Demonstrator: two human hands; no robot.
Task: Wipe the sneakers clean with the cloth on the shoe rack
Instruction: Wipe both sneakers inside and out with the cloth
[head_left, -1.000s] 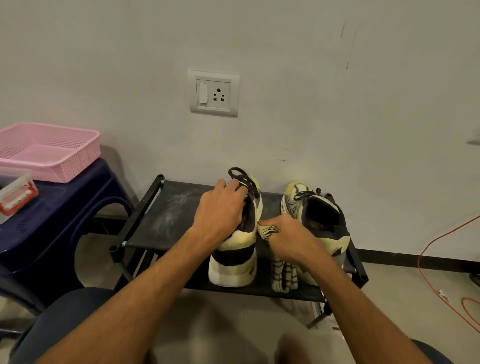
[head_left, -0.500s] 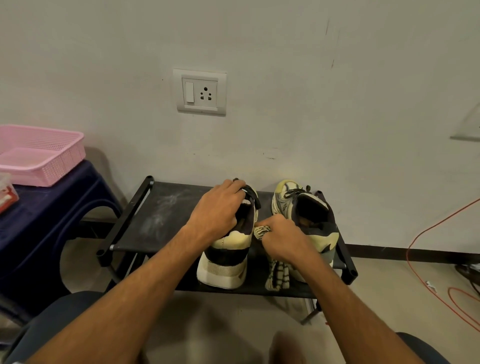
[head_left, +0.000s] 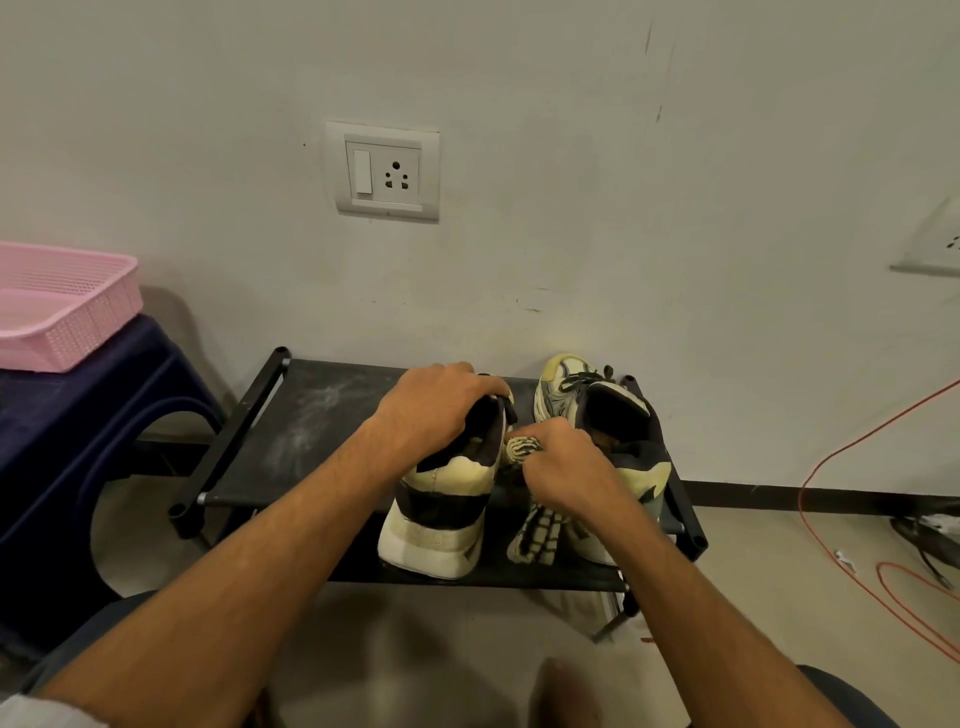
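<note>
Left hand (head_left: 436, 410) and right hand (head_left: 566, 467) are bare, with white sleeve edge (head_left: 31, 714) and dark trousers (head_left: 104, 623).

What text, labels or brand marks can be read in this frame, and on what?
No readable text in this view.
White wall switch-and-socket plate: no print visible.
Cream and black left sneaker, right sneaker: no legible brand or label.
Striped cream and black cloth: pattern only.
Pink plastic basket: no label visible.

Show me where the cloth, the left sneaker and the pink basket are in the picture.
cloth (head_left: 535, 538), head view, on its hanging checked end.
left sneaker (head_left: 441, 522), head view, on its heel.
pink basket (head_left: 78, 332), head view, on its side wall.
</note>
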